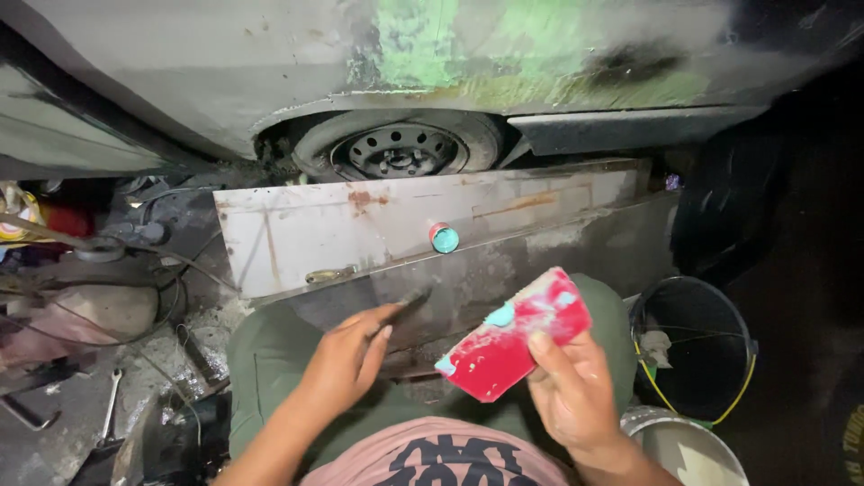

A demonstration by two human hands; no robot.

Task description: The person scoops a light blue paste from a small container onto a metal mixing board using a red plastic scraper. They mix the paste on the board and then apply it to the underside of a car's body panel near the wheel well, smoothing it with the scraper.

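Observation:
My right hand (571,396) holds a red flat board (515,337) smeared with pale turquoise putty, tilted toward me above my lap. My left hand (346,360) grips a thin dark spatula blade (407,304) that points up and right toward the board's left end. Both hands hover over my knees in green trousers. Ahead lies a long rusty grey metal panel (297,238), leaning against another grey panel (540,256). A small turquoise-capped tube (443,238) rests on the rusty panel.
A car body with a green filler patch (423,45) and a wheel (400,148) stands behind the panels. A black bucket (697,346) and a pale pail (684,445) sit at right. Tools, cables and a wrench (110,405) clutter the left floor.

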